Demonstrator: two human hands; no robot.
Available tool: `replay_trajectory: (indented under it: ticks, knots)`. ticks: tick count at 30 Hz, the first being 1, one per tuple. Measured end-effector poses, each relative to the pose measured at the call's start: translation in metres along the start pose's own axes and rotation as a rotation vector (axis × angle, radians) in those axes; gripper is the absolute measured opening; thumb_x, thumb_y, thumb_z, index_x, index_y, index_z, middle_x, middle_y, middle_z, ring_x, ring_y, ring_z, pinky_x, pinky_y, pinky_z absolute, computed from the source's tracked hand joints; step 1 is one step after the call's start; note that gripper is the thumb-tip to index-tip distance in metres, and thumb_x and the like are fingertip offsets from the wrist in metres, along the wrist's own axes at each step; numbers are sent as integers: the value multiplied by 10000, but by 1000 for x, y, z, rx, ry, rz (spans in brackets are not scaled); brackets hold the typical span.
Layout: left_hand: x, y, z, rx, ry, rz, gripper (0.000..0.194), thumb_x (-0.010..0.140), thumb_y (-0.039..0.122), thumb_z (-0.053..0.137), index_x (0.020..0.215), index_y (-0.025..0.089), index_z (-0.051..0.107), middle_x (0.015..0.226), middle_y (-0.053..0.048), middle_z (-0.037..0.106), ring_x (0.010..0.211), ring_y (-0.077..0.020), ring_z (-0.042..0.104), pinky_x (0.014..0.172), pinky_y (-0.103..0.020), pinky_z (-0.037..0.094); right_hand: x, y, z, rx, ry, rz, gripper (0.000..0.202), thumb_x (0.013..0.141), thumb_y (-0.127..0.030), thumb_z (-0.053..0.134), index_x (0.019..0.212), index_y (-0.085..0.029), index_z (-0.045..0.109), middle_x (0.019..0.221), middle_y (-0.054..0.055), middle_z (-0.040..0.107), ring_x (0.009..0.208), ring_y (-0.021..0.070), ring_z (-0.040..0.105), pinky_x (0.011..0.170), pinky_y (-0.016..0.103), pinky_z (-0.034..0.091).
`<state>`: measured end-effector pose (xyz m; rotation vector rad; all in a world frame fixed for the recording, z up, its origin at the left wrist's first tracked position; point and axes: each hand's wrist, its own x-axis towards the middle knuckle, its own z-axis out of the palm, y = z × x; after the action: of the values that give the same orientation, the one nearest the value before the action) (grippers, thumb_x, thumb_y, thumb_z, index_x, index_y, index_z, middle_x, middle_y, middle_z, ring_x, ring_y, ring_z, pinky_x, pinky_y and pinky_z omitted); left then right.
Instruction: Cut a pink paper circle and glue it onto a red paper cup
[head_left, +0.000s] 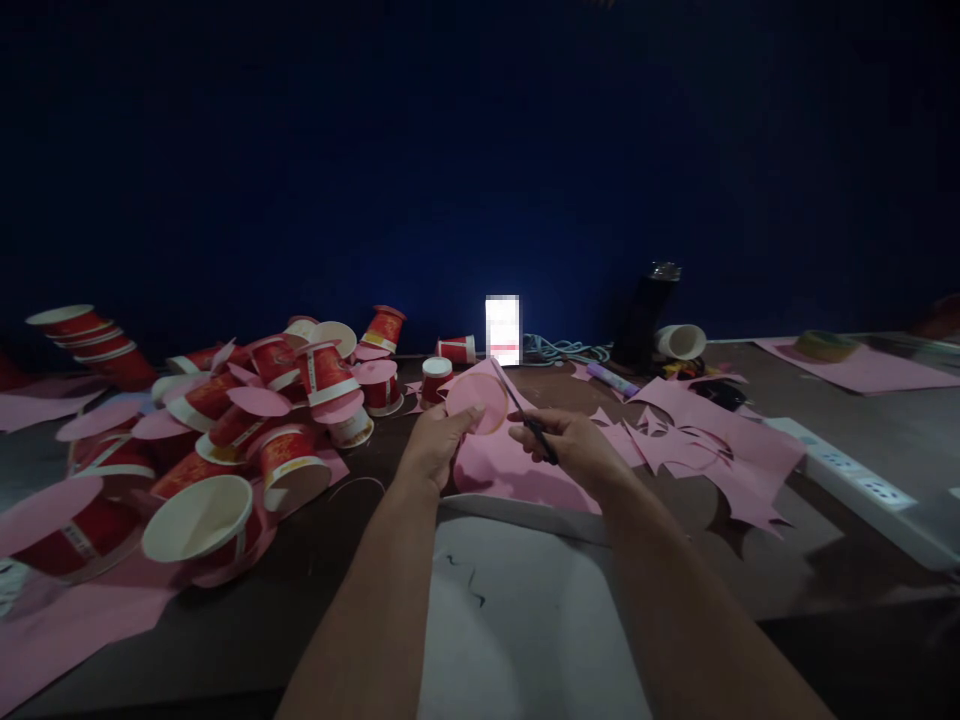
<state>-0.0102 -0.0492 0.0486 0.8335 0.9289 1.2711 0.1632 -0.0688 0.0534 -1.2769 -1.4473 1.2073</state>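
My left hand (436,442) pinches a piece of pink paper (471,396) between thumb and fingers, and a rounded outline shows on it. Closed round the handles of dark scissors (538,432), my right hand (566,447) keeps the blades pointing up and away at the paper's right edge. Whether the blades are apart I cannot tell. Under both hands lies a larger pink sheet (517,475) on the dark table. A small red paper cup (436,384) stands just beyond my left hand.
Many red paper cups (217,400), some with pink discs, crowd the left. Pink offcuts (697,440), a purple tube (611,380) and a white power strip (855,485) lie right. A glowing screen (502,330) stands at the back, near a cable (562,350) and a tape roll (825,346).
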Motion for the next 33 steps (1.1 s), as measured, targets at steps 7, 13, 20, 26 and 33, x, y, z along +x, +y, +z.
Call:
replay_trajectory:
  ticks: [7,13,20,26,33]
  knots:
    - [1,-2,-1,8,10,4,451,526,302,795,898,88,657,674,-65,672,599,-178,614,608,-311,493,1,2,-1,-43,6,-27,489,646,-470,718,1041,-184,686,704,22,621,627,120,540,594,252,435]
    - [5,-5,-6,19,-47,5,480,550,310,784,961,98,659,751,-87,694,675,-209,642,661,-336,503,2,2,-1,-30,-7,-25,480,635,-451,727,1021,-169,692,676,12,598,593,104,508,563,241,418]
    - [3,-3,-4,14,-50,-7,515,545,324,787,988,96,654,739,-90,691,684,-216,642,674,-350,503,1,2,-1,-23,-12,-4,461,632,-443,730,1008,-178,697,666,0,588,587,98,505,568,240,418]
    - [2,-2,-4,60,2,16,480,532,346,790,914,86,663,689,-74,674,604,-182,612,619,-321,488,0,0,-1,-37,-15,-22,476,643,-446,722,1039,-183,684,716,14,622,646,112,534,603,240,419]
    - [1,-2,-3,36,-24,20,512,528,359,790,945,90,663,710,-84,681,654,-209,628,639,-339,493,0,1,-2,-46,-23,0,508,632,-455,728,1049,-169,680,717,30,634,635,119,538,585,242,427]
